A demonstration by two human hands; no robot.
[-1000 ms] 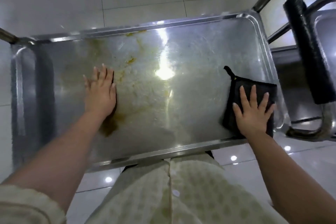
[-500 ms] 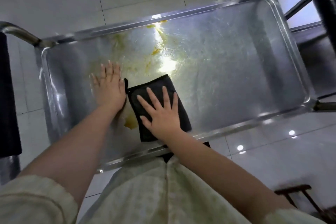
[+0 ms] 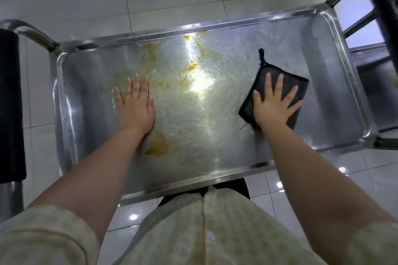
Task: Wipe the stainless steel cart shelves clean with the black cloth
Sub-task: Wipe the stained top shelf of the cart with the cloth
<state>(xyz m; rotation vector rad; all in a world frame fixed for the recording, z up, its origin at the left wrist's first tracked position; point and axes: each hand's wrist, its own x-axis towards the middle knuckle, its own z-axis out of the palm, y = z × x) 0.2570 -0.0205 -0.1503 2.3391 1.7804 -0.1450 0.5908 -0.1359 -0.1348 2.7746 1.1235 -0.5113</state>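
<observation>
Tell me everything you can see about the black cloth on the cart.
The black cloth is a soft-looking rectangle with a small hanging loop at its far corner. It lies flat and skewed on the right part of the stainless steel shelf, pressed under the spread right hand.

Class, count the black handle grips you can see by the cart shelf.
2. One grip is beyond the shelf's left end; the other grip is beyond its right end, cut off by the frame.
</observation>
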